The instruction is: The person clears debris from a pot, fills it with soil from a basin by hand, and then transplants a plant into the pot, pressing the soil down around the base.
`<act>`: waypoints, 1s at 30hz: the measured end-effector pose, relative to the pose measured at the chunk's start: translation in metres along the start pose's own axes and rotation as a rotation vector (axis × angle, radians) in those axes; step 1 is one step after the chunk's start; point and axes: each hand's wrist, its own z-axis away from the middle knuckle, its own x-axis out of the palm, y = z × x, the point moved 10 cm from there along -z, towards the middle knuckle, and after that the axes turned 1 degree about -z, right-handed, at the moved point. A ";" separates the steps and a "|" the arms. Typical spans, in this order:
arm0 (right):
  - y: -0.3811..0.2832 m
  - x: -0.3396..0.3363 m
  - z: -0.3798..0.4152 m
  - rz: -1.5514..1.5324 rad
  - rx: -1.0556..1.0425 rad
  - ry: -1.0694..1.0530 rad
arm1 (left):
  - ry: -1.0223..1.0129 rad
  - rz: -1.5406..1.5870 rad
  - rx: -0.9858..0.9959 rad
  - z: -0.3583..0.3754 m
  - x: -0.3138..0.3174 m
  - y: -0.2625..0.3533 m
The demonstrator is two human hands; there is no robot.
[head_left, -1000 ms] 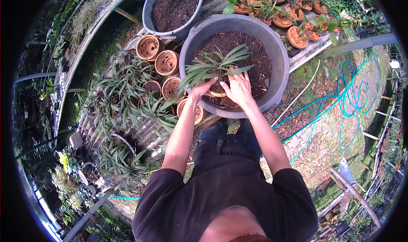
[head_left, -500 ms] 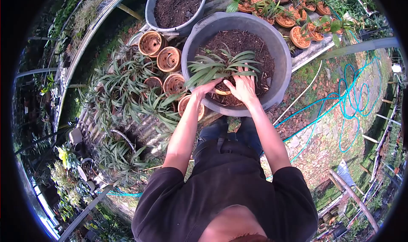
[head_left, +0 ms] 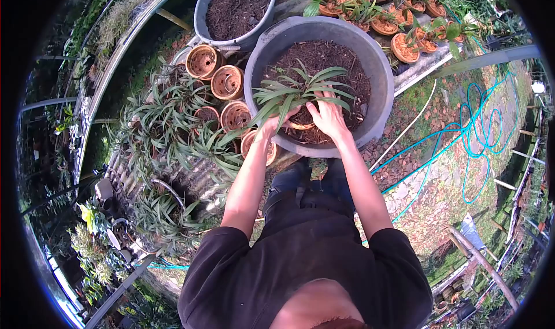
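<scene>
A leafy green plant (head_left: pixel 302 92) stands in a small clay pot (head_left: pixel 302 125) inside a large grey tub (head_left: pixel 381 92). Dark soil (head_left: pixel 352 69) lies in the tub around the pot. On the pot's left side is my left hand (head_left: pixel 277 121), its fingers partly hidden under the long leaves. My right hand (head_left: pixel 328 116) lies at the right side of the plant, fingers stretched up over the soil beneath the leaves and thumb near the pot's rim. Leaves cover much of the pot and its base.
Clay pots (head_left: pixel 226 82) stand left of the tub, beside many leafy plants (head_left: pixel 167 112). A second tub (head_left: pixel 267 25) with soil is behind. Potted plants (head_left: pixel 404 47) fill the back right. A blue-green hose (head_left: pixel 471 124) lies coiled on the ground at the right.
My right thumb has shifted slightly left toward the plant's base. My left hand has moved a little, with leaves now hanging over it. The whole view has shifted slightly.
</scene>
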 end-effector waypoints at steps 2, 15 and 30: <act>0.010 -0.008 -0.015 -0.154 -0.022 -0.079 | 0.019 0.020 0.036 0.005 0.001 0.013; 0.037 -0.015 -0.008 -0.172 0.115 -0.084 | 0.028 -0.029 0.148 -0.015 -0.001 -0.002; 0.075 0.004 -0.061 -0.291 0.200 0.130 | -0.042 0.007 0.145 -0.034 -0.009 -0.042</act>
